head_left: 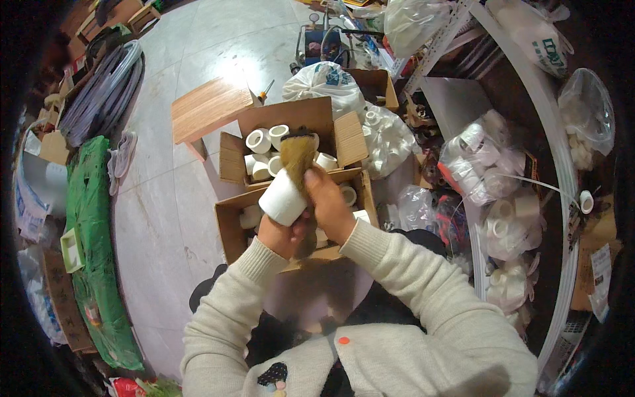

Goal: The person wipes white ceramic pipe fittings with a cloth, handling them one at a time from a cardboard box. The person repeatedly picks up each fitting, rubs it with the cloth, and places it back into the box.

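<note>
In front of me a white plastic pipe fitting (283,200) is held tilted above two cardboard boxes. My left hand (283,237) is closed around its lower end from below. An olive-brown cloth (297,157) lies against the fitting's upper right side, its top edge dark. My right hand (331,206) is closed on this cloth beside the fitting; part of its fingers is hidden. The far cardboard box (286,116) stands with flaps up and holds several white fittings (258,140). Beneath my hands, the near cardboard box (229,223) contains more of them, partly covered by my arms.
A wooden stool (210,109) stands left of the far box, with a screwdriver (266,90) behind it. White plastic bags (390,142) of fittings crowd the right, beside a metal shelf (544,112) hung with more. A long green wrapped bundle (92,231) and coiled hoses (102,92) lie left.
</note>
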### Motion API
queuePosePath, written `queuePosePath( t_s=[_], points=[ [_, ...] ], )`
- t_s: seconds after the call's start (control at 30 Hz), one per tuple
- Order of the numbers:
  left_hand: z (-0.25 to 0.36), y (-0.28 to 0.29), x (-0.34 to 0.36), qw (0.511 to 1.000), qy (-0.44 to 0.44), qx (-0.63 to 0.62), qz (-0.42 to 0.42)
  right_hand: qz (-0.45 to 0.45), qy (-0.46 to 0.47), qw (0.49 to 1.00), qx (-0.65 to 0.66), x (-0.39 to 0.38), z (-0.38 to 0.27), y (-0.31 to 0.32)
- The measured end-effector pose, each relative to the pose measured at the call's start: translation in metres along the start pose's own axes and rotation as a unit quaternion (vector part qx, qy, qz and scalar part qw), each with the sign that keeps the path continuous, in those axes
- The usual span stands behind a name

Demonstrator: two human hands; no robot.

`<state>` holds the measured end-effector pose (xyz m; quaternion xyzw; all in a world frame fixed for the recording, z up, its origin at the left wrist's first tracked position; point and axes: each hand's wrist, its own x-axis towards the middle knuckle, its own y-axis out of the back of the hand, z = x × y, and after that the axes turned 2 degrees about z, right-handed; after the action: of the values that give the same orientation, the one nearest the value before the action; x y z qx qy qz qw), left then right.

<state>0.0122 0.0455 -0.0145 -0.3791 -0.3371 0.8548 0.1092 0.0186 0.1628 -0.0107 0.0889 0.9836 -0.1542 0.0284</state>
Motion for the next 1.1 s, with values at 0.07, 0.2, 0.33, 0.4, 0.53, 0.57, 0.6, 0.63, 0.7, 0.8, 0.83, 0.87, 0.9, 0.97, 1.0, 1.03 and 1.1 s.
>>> queuePosePath(
  t_s=[0.07,0.2,0.33,0.4,0.53,0.57,0.6,0.63,0.7,0.8,0.83,0.87,0.9,0.97,1.0,1.03,1.1],
  points=[
    [0.004,-0.046,-0.006,0.985,-0.030,-0.046,0.163,-0.005,0.204,0.921,-0.333,-0.014,0.004,-0.013],
    [-0.005,-0.026,-0.005,0.993,0.049,-0.024,0.109,-0.019,0.246,0.863,-0.441,-0.017,0.004,-0.012],
    [-0.006,-0.004,-0.004,0.991,0.129,-0.017,0.036,0.027,0.057,0.979,-0.193,0.019,-0.002,0.007],
    [-0.003,0.002,-0.003,0.983,0.176,-0.053,-0.025,0.008,-0.107,0.993,-0.042,0.026,-0.010,0.019],
    [-0.001,0.018,-0.002,0.933,0.258,-0.209,-0.139,-0.070,-0.284,0.904,0.312,0.024,-0.011,0.022],
    [0.001,0.017,-0.003,0.924,0.265,-0.241,-0.136,-0.068,-0.282,0.898,0.332,0.022,-0.012,0.019],
    [0.002,0.015,-0.004,0.914,0.272,-0.272,-0.133,-0.054,-0.280,0.895,0.344,0.019,-0.015,0.018],
    [0.002,0.014,-0.004,0.905,0.280,-0.289,-0.136,-0.040,-0.278,0.891,0.357,0.015,-0.021,0.015],
    [0.001,0.010,0.000,0.888,0.295,-0.324,-0.142,-0.010,-0.280,0.881,0.382,0.011,-0.013,0.012],
    [-0.005,-0.002,0.005,0.990,0.120,-0.069,-0.002,0.032,-0.362,0.871,0.332,-0.003,-0.003,0.010],
    [-0.007,-0.002,0.010,0.996,0.067,0.014,0.062,0.057,-0.448,0.867,0.210,-0.009,-0.006,0.006],
    [-0.006,-0.004,0.017,0.994,0.023,0.065,0.082,0.043,-0.391,0.886,0.245,-0.009,0.019,0.001],
    [-0.004,-0.006,0.025,0.988,-0.021,0.117,0.101,0.020,-0.400,0.894,0.201,-0.018,0.037,0.007],
    [0.004,0.001,0.033,0.982,-0.023,0.151,0.115,0.003,-0.412,0.896,0.167,-0.022,0.026,0.005],
    [0.009,0.012,0.038,0.987,0.033,0.132,0.079,0.010,-0.413,0.893,0.178,-0.022,0.016,0.006],
    [0.012,0.012,0.042,0.982,0.031,0.167,0.078,0.017,-0.413,0.891,0.189,-0.020,0.009,0.008],
    [0.014,0.004,0.055,0.964,0.005,0.238,0.118,0.015,-0.410,0.897,0.165,-0.012,0.016,0.022]
  ],
)
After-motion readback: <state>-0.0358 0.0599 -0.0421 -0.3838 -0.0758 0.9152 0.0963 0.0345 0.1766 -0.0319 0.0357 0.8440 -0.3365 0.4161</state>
